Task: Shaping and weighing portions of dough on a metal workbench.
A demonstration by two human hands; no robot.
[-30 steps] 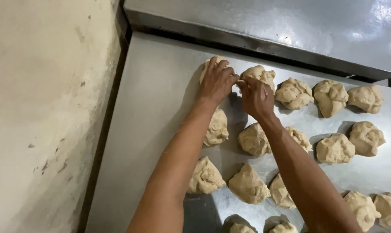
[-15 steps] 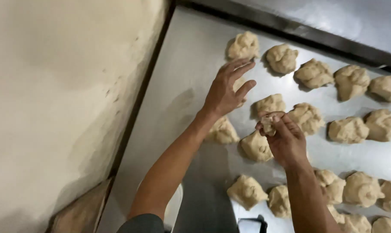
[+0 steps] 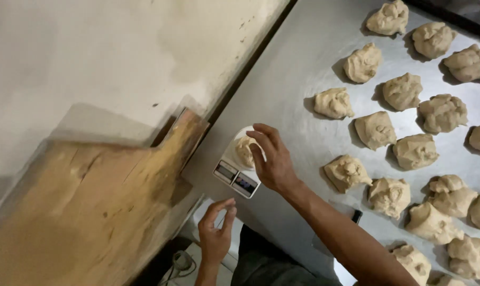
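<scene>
A small white kitchen scale (image 3: 234,172) sits at the near left edge of the steel table (image 3: 282,79). A lump of tan dough (image 3: 243,150) rests on its platform. My right hand (image 3: 271,159) reaches over the scale, its fingertips closed around that lump. My left hand (image 3: 216,235) hangs lower, off the table's edge, with fingers loosely curled and nothing in them. Several more dough lumps (image 3: 375,130) lie in rows across the table to the right of the scale.
A worn wooden board (image 3: 91,212) leans against the pale wall (image 3: 91,53) at the left, close to the scale. A small dark object (image 3: 357,216) lies on the table beside my right forearm. A cable (image 3: 181,260) lies on the floor below.
My view has swung left and down from the dough rows to the scale. My right hand carried a dough piece onto the scale; my left hand dropped off the table.
</scene>
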